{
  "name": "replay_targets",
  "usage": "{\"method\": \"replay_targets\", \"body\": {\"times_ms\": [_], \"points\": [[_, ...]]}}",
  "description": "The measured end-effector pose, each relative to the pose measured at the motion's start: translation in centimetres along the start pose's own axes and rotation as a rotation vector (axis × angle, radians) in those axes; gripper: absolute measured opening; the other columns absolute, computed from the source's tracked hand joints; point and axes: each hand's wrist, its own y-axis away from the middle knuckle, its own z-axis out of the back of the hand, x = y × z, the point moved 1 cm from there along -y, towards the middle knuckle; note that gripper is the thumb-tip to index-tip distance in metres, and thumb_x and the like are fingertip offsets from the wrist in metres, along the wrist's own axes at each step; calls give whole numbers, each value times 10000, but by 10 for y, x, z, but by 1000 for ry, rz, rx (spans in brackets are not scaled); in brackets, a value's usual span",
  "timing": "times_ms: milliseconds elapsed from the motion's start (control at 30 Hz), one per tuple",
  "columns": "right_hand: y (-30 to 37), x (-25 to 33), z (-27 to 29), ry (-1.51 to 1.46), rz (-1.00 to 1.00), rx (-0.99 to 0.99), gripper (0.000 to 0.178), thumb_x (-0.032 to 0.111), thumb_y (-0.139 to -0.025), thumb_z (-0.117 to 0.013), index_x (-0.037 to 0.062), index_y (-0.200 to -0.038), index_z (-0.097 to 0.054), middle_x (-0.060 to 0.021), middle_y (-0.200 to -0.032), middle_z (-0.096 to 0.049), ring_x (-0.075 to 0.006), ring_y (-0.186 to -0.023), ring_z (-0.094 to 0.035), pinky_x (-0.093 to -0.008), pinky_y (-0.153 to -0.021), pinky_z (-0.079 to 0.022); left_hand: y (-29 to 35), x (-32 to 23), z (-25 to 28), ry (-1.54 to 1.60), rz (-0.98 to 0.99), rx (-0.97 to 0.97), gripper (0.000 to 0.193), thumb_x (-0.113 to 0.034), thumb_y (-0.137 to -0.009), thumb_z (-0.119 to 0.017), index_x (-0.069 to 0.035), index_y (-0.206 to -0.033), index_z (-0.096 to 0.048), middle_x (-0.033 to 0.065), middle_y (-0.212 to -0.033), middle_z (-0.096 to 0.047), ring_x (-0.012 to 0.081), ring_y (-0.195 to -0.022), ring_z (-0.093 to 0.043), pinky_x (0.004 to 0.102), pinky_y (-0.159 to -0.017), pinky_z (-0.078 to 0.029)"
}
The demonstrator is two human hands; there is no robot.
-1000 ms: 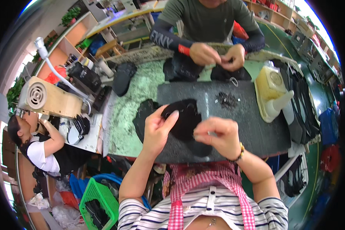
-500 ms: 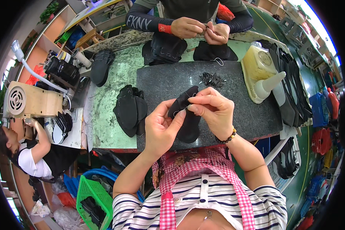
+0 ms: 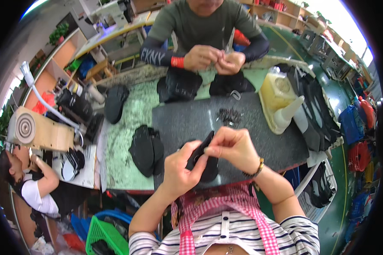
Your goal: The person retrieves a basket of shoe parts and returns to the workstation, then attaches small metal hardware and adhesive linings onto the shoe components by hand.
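A folded black piece (image 3: 203, 146) is gripped between thumb and fingers of the left hand (image 3: 181, 168), above the near part of a dark board (image 3: 183, 117). At its edge, the thumb and fingertips of the right hand (image 3: 234, 146) are pinched together; whether anything fine is caught between them cannot be told. The piece could be twisted out of the left hand by a hard pull, since it seems to be gripped at one side only. Loose dark scraps (image 3: 229, 115), heaped just beyond, could be scattered or picked up if brushed by the right hand. Farther right, a yellowish container (image 3: 278, 89) with a white cone could be knocked by a wide swing of the arm; its contents cannot be made out. Below the counter (image 3: 132, 108), dark items are held in a green basket (image 3: 108, 238) at left and dark, flat pieces in a white basket (image 3: 315, 213) at right.
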Motion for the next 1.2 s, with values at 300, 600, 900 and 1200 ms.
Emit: {"method": "replay_targets", "body": {"times_ms": [300, 600, 900, 1200], "points": [[3, -1, -8, 89, 102, -28, 132, 95, -710, -749, 18, -749, -649, -35, -751, -571, -104, -626, -596, -219, -549, -464, 3, -2, 0, 6, 60, -30, 221, 10, -776, -642, 16, -995, -610, 37, -774, -649, 46, -675, -565, 187, -558, -431], [12, 11, -18, 374, 388, -155, 213, 105, -700, -744, 29, -830, -594, -61, -753, -586, -156, -625, -606, -271, -563, -488, 11, -4, -2, 172, 206, -21, 236, -8, -805, -636, 27, -1032, -584, 66, -848, -644, 82, -758, -596, 206, -664, -474], [12, 0, -17, 713, 807, -398, 149, 59, -671, -724, 52, -807, -662, -50, -731, -594, -193, -581, -601, -281, -499, -477, -2, 5, -16, 390, 284, -88, 230, -8, -817, -621, 38, -1039, -579, 55, -879, -666, 62, -800, -598, 187, -668, -475], [7, 8, 0, 531, 539, -270, 208, 70, -652, -744, 42, -829, -638, -59, -759, -583, -175, -592, -596, -274, -530, -473, -6, -3, -20, 59, 12, -52, 262, 13, -776, -622, 17, -1035, -587, 145, -844, -662, 192, -744, -669, 255, -636, -492]]}}
